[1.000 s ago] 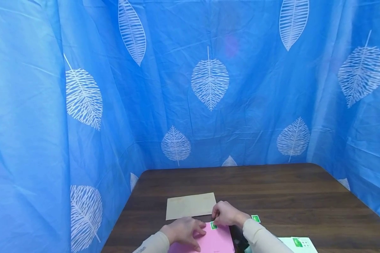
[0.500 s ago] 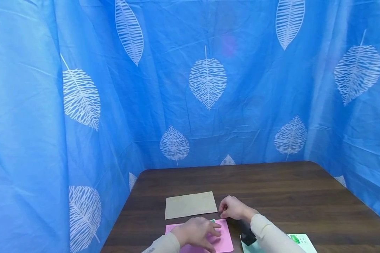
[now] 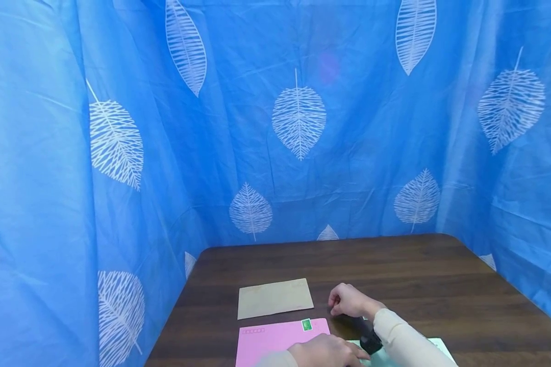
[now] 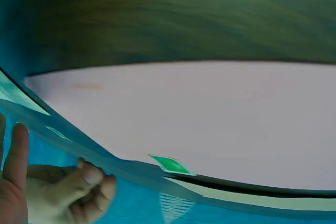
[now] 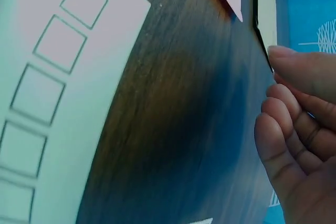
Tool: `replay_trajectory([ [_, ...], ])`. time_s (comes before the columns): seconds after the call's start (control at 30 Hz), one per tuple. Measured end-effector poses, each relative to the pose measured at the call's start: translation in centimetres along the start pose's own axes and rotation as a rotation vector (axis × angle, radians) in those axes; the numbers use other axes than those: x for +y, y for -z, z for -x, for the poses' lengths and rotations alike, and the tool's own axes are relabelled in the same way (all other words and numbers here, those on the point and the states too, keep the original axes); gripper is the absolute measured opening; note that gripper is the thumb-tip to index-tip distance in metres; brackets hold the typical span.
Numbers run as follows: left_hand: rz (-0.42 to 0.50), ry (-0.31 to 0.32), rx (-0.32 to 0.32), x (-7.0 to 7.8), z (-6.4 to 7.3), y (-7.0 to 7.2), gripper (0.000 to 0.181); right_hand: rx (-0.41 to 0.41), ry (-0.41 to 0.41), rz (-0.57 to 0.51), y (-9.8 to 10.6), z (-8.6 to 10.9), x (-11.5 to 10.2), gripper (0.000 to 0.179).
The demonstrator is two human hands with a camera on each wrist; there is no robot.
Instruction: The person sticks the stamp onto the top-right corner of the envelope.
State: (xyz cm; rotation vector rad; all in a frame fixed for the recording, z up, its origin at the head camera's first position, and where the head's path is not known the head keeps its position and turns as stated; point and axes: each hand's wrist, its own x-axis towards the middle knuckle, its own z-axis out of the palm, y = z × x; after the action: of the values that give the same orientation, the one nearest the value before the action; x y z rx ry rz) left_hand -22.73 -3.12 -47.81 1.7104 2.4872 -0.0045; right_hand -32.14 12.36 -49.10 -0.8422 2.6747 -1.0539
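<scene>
A pink envelope (image 3: pixel 261 344) lies at the front, with a green postage stamp (image 3: pixel 306 325) at its upper right corner; the stamp (image 4: pixel 173 165) also appears at the envelope's edge in the left wrist view. My left hand (image 3: pixel 328 351) is over the pink envelope's lower right, its extended fingertips overlapping the left part of a mint-green envelope (image 3: pixel 441 346). My right hand (image 3: pixel 353 300) hovers beyond, fingers curled and thumb against the index finger. Nothing shows between them in the right wrist view. The right forearm covers much of the mint envelope.
A tan envelope (image 3: pixel 275 299) lies behind the pink one. Part of a loose stamp (image 4: pixel 59 133) shows near the right hand in the left wrist view. Printed boxes run along the mint envelope (image 5: pixel 68 103). A dark wood table (image 3: pixel 395 265) stands before blue leaf-print curtains (image 3: pixel 358 153).
My right hand has left the stamp on the pink envelope and moved right. My left hand has slid right across the pink envelope to the mint one, uncovering the stamp and printed boxes.
</scene>
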Motion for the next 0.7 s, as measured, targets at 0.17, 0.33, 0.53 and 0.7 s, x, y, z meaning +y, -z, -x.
replay_trajectory([
  [0.17,0.022,0.044,-0.041,0.8,-1.2,0.1,0.042,-0.002,-0.007,0.001,0.2,0.1,0.6,0.009],
  [0.33,0.062,0.069,-0.04,1.0,-1.6,-0.2,0.043,0.019,0.007,0.005,0.7,0.3,1.0,0.009],
  [0.53,0.091,0.109,-0.072,0.8,-1.9,-0.9,0.042,0.037,0.003,0.007,1.4,0.6,1.7,0.011],
  [0.7,0.001,0.102,-0.098,0.5,-2.3,-1.2,0.042,0.047,-0.017,-0.007,2.0,0.7,2.1,0.009],
])
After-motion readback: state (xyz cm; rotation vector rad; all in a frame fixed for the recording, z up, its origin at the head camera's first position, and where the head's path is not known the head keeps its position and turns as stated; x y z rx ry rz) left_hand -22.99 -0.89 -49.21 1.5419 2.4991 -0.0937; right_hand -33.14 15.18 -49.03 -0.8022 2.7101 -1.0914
